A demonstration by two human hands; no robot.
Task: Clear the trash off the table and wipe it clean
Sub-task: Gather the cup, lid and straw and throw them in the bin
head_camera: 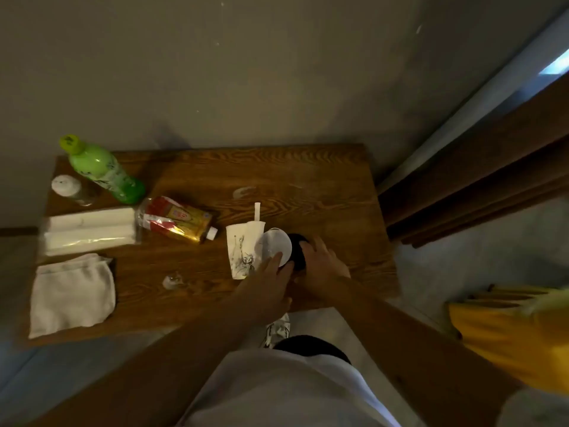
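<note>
Risk of tipping the straw-topped white paper cup (243, 252) at the table's (323, 192) near edge, with left hand (271, 285) fingers spread against the white lid (276, 247) and right hand (323, 266) seemingly wrapped round the dark cup (298, 251).

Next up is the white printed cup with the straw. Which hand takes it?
Left, probably. The left hand already lies against the white printed cup, its fingers on the white lid beside it. The right hand is wrapped around the dark cup, farther right.
</note>
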